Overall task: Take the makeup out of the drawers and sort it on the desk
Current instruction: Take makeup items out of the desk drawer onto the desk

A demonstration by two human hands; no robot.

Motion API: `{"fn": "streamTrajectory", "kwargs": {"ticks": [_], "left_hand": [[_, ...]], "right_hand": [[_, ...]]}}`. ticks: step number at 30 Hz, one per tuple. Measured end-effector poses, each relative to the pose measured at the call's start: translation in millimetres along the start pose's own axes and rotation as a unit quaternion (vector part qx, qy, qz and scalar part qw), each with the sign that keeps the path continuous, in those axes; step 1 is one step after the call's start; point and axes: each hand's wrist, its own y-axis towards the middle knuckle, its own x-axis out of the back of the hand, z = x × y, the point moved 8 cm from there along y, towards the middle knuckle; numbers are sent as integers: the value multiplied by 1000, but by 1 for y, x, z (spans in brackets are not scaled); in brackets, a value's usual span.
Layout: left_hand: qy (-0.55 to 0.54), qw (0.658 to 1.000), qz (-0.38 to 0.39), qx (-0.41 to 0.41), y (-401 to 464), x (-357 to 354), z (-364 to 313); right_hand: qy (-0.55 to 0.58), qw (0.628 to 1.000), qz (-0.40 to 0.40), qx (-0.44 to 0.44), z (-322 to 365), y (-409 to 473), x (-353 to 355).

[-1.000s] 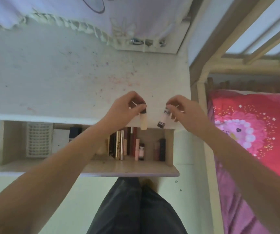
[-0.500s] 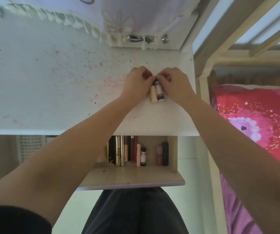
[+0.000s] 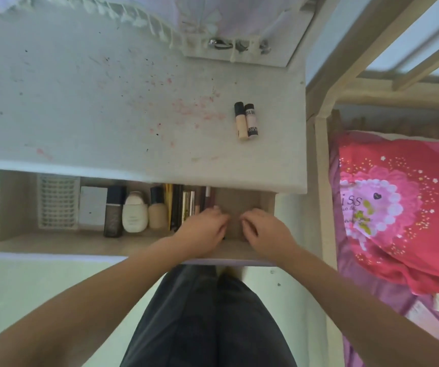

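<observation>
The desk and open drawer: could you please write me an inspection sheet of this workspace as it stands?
Surface: white desk, speckled with pink and dark stains.
Job's things: two small tubes lie side by side on the desk, black caps away from the person; bottles and slim sticks remain in the open drawer.
Clutter: white mesh basket and white box in the drawer.
Hands: left hand and right hand are inside the drawer, fingers curled; any grip is hidden.
Cables: nothing seen.
Surroundings: bed with a pink pillow to the right; wooden frame above it.
</observation>
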Motion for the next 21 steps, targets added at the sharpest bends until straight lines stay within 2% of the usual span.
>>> {"fn": "streamTrajectory", "kwargs": {"ticks": [2,4,9,13,16,21], "left_hand": [[31,999,7,31,10,-14,9],[68,995,23,66,19,-25,15],[147,983,67,87,23,-44,18],[126,988,20,87,17,-39,19],[116,991,6,67,17,-32,15],[108,993,6,52,25,-30,7]], "right_hand": [[-101,992,32,-62,-17,9,-23],[-144,979,66,-130,-27,20,-34],[-210,952,140,-173,-34,33,-49],[-202,960,114,-157,-33,32,-46],[-198,972,80,-97,-27,30,-43],[-195,975,96,-40,-20,30,-51]]}}
